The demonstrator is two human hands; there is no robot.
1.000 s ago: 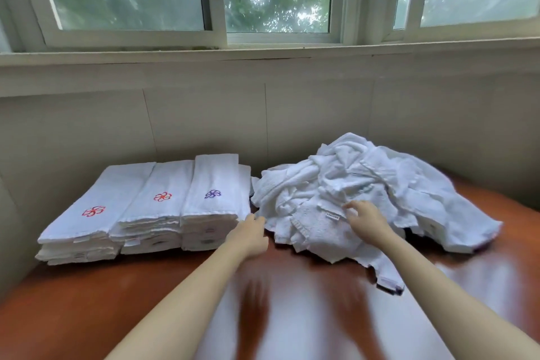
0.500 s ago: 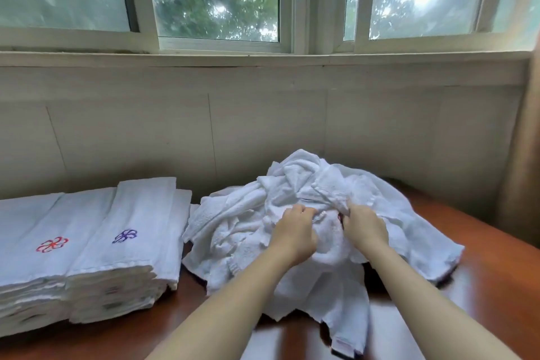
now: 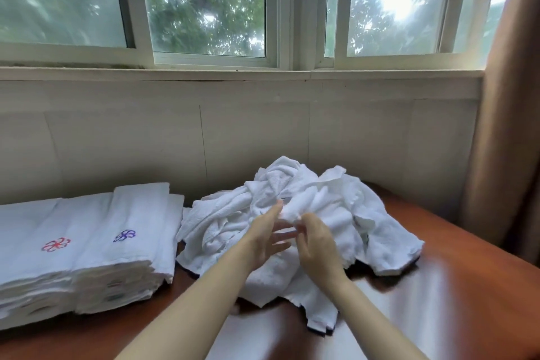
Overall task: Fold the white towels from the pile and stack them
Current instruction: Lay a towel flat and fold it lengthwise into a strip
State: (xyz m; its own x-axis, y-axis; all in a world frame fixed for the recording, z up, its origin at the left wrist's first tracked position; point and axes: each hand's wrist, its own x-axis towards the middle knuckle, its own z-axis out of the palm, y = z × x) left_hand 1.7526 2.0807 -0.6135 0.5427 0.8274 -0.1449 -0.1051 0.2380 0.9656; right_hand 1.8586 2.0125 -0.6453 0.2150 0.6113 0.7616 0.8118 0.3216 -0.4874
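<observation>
Hands at the loose pile, picking out one towel.
The left hand (image 3: pixel 267 242) holds its fingers spread over the pile (image 3: pixel 228 225), which lies mid-table (image 3: pixel 467 286), right of the folded stacks (image 3: pixel 140 213). The right hand (image 3: pixel 318 245) pinches a fold. I think tangled towels could come up together and slide off the near edge.
</observation>
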